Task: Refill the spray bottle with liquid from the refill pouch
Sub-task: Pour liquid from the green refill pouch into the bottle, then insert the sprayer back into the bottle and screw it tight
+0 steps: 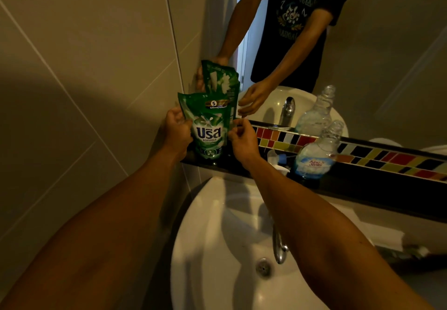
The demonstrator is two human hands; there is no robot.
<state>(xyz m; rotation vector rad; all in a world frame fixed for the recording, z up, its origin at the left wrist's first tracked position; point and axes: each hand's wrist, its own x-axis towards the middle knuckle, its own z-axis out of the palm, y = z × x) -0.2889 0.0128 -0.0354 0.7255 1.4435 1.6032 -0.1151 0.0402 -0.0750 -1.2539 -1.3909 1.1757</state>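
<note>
Between both hands point(177, 128), refill pouch point(210, 126) (upright)

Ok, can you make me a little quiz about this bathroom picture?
1. True or false: the spray bottle on the ledge has its top off.
2. What colour is the refill pouch? A red, B green, C yellow.
3. Fill in: the left hand grips the pouch's ____ edge.

Key: 1 true, the neck is open and the spray head lies beside it. 2 B. 3 left; the right hand is at the other edge, above the sink.
</note>
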